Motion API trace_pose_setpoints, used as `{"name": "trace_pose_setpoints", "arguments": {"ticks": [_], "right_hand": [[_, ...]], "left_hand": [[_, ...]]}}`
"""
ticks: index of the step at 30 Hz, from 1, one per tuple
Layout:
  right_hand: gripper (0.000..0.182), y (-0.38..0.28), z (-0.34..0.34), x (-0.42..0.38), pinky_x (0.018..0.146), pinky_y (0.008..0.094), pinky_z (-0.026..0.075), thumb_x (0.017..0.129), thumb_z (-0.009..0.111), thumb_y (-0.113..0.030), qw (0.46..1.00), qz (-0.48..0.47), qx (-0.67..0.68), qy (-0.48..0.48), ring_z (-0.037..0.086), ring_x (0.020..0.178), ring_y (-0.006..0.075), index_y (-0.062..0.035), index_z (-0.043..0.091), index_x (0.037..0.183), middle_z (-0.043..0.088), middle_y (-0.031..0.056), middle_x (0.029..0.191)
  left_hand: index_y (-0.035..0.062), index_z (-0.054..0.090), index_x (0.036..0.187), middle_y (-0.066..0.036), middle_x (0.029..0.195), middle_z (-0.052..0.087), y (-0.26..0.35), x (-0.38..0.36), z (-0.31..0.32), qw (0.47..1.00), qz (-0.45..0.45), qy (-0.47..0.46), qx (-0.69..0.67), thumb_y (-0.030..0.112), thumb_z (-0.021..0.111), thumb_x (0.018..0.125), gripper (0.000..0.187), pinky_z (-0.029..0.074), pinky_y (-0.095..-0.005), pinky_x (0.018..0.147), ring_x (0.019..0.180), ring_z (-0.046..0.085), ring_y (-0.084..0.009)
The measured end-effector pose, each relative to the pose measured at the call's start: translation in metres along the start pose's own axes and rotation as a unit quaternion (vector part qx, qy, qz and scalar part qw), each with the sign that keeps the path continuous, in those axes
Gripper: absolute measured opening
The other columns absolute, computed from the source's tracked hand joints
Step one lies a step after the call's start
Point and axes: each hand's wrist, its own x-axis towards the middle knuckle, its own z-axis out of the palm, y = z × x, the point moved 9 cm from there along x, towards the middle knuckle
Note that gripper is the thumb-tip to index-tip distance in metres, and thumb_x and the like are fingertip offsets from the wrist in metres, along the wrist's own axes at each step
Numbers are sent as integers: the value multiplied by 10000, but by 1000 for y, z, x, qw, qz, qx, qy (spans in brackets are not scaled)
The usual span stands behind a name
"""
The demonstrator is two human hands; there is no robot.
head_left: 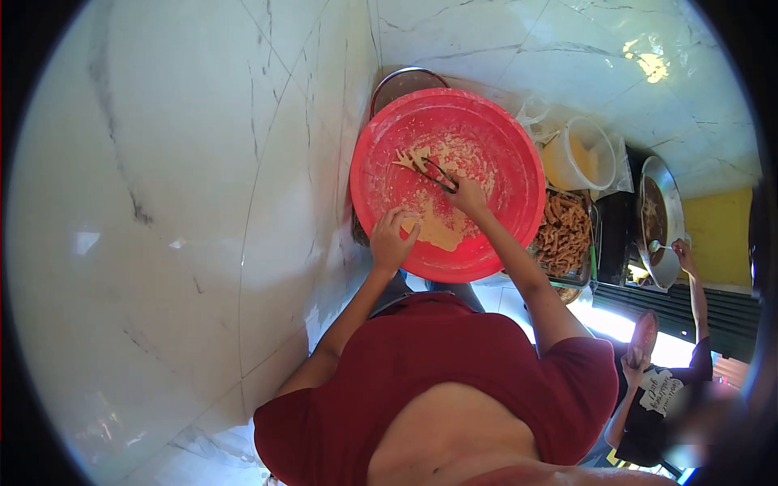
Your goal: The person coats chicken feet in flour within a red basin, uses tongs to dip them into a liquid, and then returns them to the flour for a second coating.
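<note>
Right hand [468, 197] closed in a grip, left hand [390, 244] loosely spread.
Both bare arms reach forward from the shoulders and angle inward, leaving the hands near each other but apart, the right one farther forward. The right forearm [519, 263] slants across toward the middle, its wrist [484, 217] nearly in line with it, the fingers curled inward and partly hidden behind the hand. The left forearm [354, 310] rises from a bent elbow [325, 357]; the back of that hand faces up, its fingers slightly bent and pointing forward, the thumb [415, 232] held away from them.
</note>
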Motion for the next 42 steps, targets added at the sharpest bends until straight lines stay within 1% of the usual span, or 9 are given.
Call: {"name": "trace_pose_setpoints", "arguments": {"ticks": [6,12,18,22,27,33,36,39,42], "right_hand": [[430,2,2,6,698,435,486,716,634,-270,999,-38,-6,-7,619,827,317,-142,583,1123,636,149,845],[498,-1,-9,5,702,399,493,726,652,-317,992,-94,-64,-51,631,825,273,-197,554,1200,653,96,839],[539,-4,-20,4,706,383,488,715,674,-336,992,-80,-33,-97,632,831,252,-185,544,1216,650,87,830],[503,4,-4,16,695,386,481,717,674,-336,989,-75,-50,-119,634,805,251,-153,569,1174,640,92,782],[419,-3,3,14,681,391,477,710,679,-324,988,-120,-24,-96,633,774,260,-115,615,1068,629,112,744],[356,-5,7,15,673,371,476,715,681,-306,972,-145,-29,-182,625,739,247,-142,642,1029,614,114,727],[361,-5,-16,13,659,365,466,720,682,-290,984,-119,51,-121,618,719,236,-150,637,1049,605,105,715],[399,-10,-1,-2,645,366,457,717,688,-288,955,-214,-28,-203,616,717,236,-137,623,1081,601,107,714],[426,0,-6,4,627,362,455,722,689,-273,965,-157,11,-208,608,694,235,-143,608,1119,600,102,728]], "left_hand": [[136,631,899,-37,968,603,3,3,-1,1000,-3,-2,4,254,647,757,186,440,-353,801,918,578,-226],[117,623,881,-58,882,616,-3,0,4,1000,-15,-5,25,284,642,769,202,444,-361,759,851,589,-247],[114,627,882,-63,883,626,-9,-4,10,998,-55,-5,42,323,629,781,233,438,-360,780,848,592,-248],[108,626,882,-56,884,637,-12,-5,14,995,-92,-14,36,339,624,787,249,431,-352,797,846,597,-237],[104,634,841,-40,822,647,-5,-4,8,997,-68,14,43,318,643,783,222,444,-333,748,768,615,-198],[91,644,806,-41,799,652,-5,-3,8,996,-79,6,39,300,655,779,211,456,-325,716,728,623,-187],[86,644,796,-43,792,651,-3,-1,8,996,-90,9,27,295,655,780,211,458,-325,712,720,622,-190],[85,646,786,-45,785,649,-1,-1,7,996,-87,16,30,296,654,780,211,459,-327,710,717,621,-192],[85,648,785,-47,782,649,-4,-3,8,995,-87,21,32,299,653,782,214,460,-328,703,712,620,-195]]}}
